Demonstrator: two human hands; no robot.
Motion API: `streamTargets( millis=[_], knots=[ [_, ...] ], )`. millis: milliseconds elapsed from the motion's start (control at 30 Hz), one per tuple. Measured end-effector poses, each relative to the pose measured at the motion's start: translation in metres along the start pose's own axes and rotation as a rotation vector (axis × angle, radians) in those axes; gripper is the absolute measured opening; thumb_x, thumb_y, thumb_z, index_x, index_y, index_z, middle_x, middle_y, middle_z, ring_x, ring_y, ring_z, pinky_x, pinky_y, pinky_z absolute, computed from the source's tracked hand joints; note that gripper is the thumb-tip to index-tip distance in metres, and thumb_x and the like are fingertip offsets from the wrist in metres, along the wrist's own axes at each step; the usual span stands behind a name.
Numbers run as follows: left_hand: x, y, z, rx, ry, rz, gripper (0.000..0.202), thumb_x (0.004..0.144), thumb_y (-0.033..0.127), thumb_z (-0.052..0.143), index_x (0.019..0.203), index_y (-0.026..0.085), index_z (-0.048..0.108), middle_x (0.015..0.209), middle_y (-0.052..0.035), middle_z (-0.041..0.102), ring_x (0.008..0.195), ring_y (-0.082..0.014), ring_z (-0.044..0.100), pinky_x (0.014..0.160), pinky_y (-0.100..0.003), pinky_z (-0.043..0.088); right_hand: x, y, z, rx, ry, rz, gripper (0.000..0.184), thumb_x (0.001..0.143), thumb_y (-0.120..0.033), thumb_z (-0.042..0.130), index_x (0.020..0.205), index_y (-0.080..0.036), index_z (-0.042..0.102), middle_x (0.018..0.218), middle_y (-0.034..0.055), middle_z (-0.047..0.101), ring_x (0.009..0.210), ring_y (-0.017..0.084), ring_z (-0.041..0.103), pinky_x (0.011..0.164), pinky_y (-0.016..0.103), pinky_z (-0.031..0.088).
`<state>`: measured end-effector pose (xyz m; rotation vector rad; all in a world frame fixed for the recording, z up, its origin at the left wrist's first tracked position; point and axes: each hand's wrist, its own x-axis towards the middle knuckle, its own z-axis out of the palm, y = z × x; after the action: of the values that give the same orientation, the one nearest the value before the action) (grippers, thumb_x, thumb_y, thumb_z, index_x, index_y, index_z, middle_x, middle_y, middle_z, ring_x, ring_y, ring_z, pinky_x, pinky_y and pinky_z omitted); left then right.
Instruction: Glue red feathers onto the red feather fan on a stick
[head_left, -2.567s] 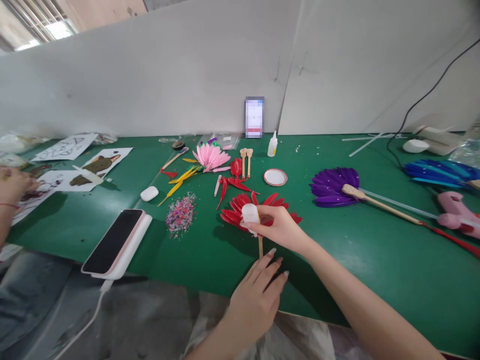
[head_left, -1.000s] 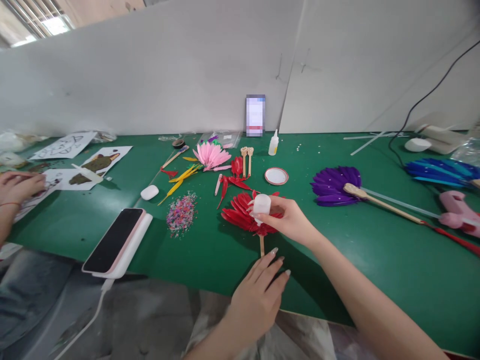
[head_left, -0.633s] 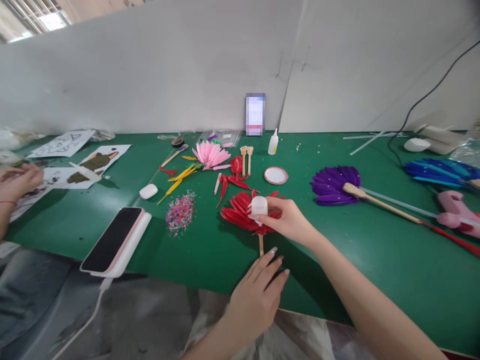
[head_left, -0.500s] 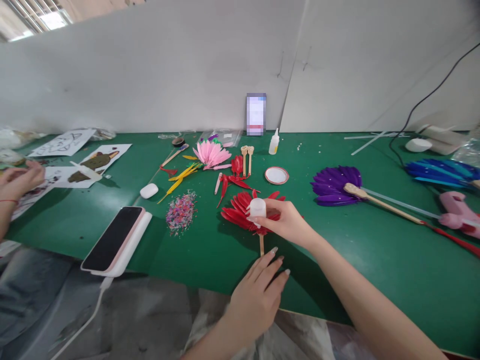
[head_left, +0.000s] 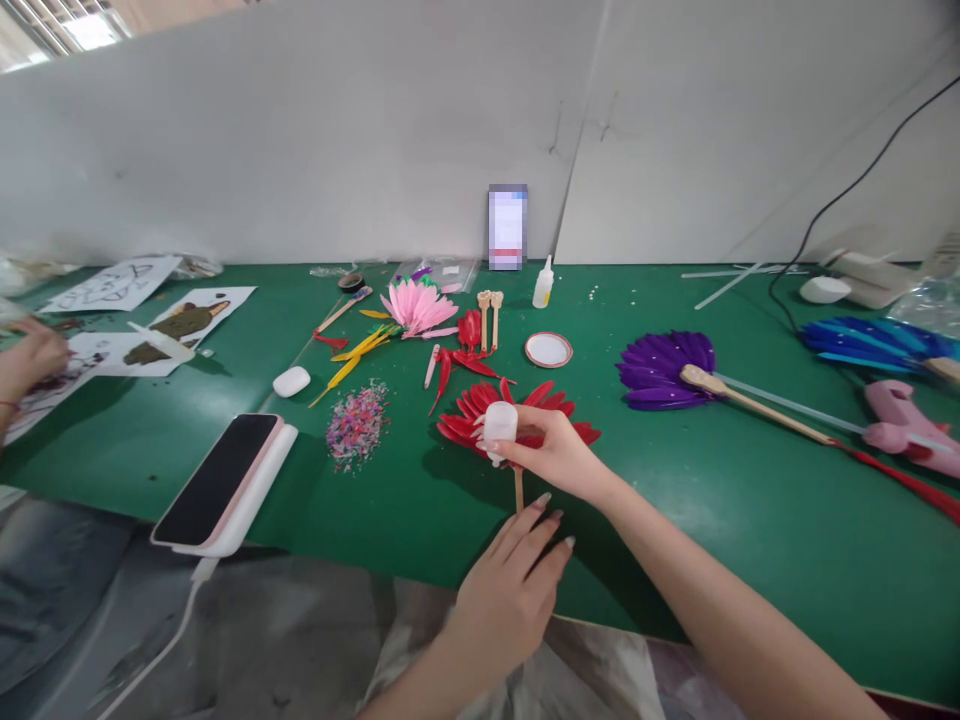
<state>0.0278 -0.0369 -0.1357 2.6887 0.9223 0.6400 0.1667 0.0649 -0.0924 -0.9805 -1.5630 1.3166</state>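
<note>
Between the thumb and fingers of my right hand [head_left: 555, 448] is a small white squeeze bottle [head_left: 500, 424], tipped with its base up and its narrow end down over a red feather fan [head_left: 551, 400]. Its tip is close to the lower feathers; contact cannot be made out. The fan's thin wooden handle [head_left: 519, 492] runs under the fingers of my left hand [head_left: 514, 575], which is closed loosely around it, thumb hidden. A shadow below the feathers shows the fan head raised off the green table [head_left: 375, 520].
Loose red feathers [head_left: 444, 380], a white dish [head_left: 548, 350] and a nozzle bottle [head_left: 544, 284] lie beyond the fan. Coloured chips [head_left: 357, 425] and a phone [head_left: 217, 480] are leftward. Rightward are a purple fan [head_left: 667, 370] and pink glue gun [head_left: 907, 425]. A co-worker's hand [head_left: 34, 355] is far left.
My right hand has shifted the bottle slightly left and down over the red feathers, tilting it more. My left hand stays at the handle. The view has turned slightly.
</note>
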Motion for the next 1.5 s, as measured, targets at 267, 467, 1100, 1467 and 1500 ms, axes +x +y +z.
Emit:
streamTargets(
  millis=[267,467,1100,1467,1500],
  knots=[
    [0.001,0.001,-0.002,-0.003,0.015,-0.002,0.038,0.086,0.006,0.038,0.121,0.009,0.051,0.127,-0.0153,0.054,0.135,-0.0252,0.028,0.101,-0.044,0.045,-0.002,-0.007,-0.01,-0.132,-0.01,-0.014,0.027,0.073,-0.035,0.069,0.091,-0.015,0.068,0.081,0.0047,0.07,0.073,0.02,0.066,0.065,0.03,0.055],
    [0.001,0.001,-0.001,-0.009,0.013,-0.01,0.038,0.086,0.006,0.038,0.121,0.01,0.051,0.128,-0.015,0.054,0.136,-0.025,0.027,0.1,-0.045,0.045,-0.002,-0.007,-0.008,-0.211,-0.01,-0.035,0.026,0.076,-0.036,0.065,0.094,-0.016,0.068,0.083,0.0042,0.07,0.073,0.019,0.065,0.066,0.029,0.053],
    [-0.001,0.0,0.002,-0.007,-0.006,-0.018,0.04,0.085,0.006,0.039,0.123,0.011,0.05,0.129,-0.0137,0.053,0.135,-0.0251,0.029,0.101,-0.045,0.044,-0.004,-0.007,0.004,-0.102,-0.057,-0.028,0.028,0.076,-0.038,0.066,0.093,-0.016,0.068,0.083,0.0037,0.069,0.081,0.021,0.064,0.073,0.031,0.053],
    [0.003,0.003,-0.004,-0.046,0.012,-0.04,0.038,0.086,0.006,0.039,0.121,0.013,0.051,0.127,-0.0116,0.055,0.133,-0.0251,0.033,0.1,-0.043,0.046,0.002,-0.002,-0.004,0.144,0.077,0.006,0.032,0.071,-0.036,0.072,0.098,-0.018,0.069,0.089,0.0055,0.073,0.081,0.022,0.068,0.078,0.036,0.055],
    [0.004,0.004,-0.005,-0.073,0.021,-0.053,0.037,0.086,0.007,0.04,0.121,0.014,0.051,0.127,-0.0113,0.055,0.133,-0.0249,0.034,0.1,-0.043,0.046,0.002,-0.002,-0.006,0.149,0.081,0.0,0.032,0.071,-0.036,0.071,0.098,-0.018,0.069,0.09,0.0056,0.073,0.084,0.022,0.068,0.079,0.036,0.055]
  ],
)
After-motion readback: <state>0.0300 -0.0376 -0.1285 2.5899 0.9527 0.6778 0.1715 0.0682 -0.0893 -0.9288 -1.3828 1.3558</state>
